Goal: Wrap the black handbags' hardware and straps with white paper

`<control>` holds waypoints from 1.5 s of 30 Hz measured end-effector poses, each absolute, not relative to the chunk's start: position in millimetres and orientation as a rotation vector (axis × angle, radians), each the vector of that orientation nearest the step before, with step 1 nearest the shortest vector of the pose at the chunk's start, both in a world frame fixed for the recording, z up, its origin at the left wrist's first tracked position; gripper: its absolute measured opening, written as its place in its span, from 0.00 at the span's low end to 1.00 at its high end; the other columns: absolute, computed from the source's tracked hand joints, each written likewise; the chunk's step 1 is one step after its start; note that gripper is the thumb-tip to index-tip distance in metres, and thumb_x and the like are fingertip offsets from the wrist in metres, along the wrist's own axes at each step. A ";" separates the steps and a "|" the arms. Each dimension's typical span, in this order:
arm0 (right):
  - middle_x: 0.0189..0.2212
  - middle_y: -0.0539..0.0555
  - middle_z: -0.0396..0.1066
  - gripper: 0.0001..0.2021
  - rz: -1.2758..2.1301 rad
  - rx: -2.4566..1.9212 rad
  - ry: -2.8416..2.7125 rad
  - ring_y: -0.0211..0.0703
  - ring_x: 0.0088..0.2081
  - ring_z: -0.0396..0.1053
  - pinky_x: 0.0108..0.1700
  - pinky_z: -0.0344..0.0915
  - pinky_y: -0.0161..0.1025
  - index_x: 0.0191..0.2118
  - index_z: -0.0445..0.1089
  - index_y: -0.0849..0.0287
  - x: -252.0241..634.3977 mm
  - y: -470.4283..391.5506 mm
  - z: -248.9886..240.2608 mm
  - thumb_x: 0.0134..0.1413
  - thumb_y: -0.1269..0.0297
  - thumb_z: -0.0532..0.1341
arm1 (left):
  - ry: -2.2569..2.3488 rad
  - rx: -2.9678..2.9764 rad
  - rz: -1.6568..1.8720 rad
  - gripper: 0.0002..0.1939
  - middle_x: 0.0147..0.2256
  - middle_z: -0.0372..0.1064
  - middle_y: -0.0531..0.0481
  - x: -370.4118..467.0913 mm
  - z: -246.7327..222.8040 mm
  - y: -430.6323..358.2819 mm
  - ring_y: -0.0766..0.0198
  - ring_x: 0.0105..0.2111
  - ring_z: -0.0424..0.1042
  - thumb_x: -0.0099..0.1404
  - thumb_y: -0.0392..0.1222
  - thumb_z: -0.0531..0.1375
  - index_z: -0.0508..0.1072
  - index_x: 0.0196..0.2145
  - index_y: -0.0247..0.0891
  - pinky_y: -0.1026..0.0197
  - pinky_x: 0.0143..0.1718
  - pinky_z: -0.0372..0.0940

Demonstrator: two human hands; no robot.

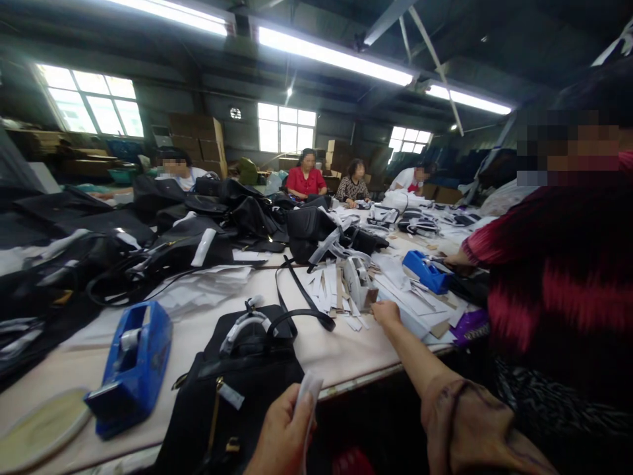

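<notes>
Low in the view, my left hand (283,429) is closed, with a folded white strip (309,389) pinched under the thumb; whether it is paper or thin foam I cannot tell. My right hand (386,313) reaches out to the front end of a pale tape dispenser (359,284), fingers drawn together beside its cutting edge. What those fingers grip is too small to make out. Left of my left hand lies a black bag (247,376), its handle wrapped in white material, a gold zip on its front and a black strap trailing behind.
A blue tape dispenser (132,369) and a round pale dish (44,425) stand at the left. Black bags (182,244) pile up behind. Paper strips (326,287) lie mid-table. A co-worker (554,277) stands close at right by another blue dispenser (427,270); several people sit opposite.
</notes>
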State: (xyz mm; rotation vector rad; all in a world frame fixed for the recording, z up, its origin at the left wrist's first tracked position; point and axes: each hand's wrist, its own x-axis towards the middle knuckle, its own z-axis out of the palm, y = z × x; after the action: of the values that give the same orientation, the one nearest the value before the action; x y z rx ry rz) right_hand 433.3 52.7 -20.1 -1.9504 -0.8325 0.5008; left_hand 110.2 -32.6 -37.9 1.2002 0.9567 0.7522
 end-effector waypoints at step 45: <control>0.28 0.51 0.73 0.11 1.071 -1.286 -1.342 0.42 0.33 0.68 0.38 0.64 0.37 0.30 0.77 0.58 271.6 -50.1 -31.3 0.50 0.55 0.69 | 0.502 0.663 0.543 0.23 0.22 0.59 0.58 93.7 -25.1 -29.2 0.75 0.17 0.55 0.59 0.58 0.65 0.67 0.38 0.34 0.69 0.20 0.50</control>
State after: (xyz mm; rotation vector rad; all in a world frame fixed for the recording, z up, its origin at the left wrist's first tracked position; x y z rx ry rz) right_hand 271.6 -50.1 -31.3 -1.2862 -1.3423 1.0712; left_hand 93.7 -29.2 -25.1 0.6628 0.5019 0.5427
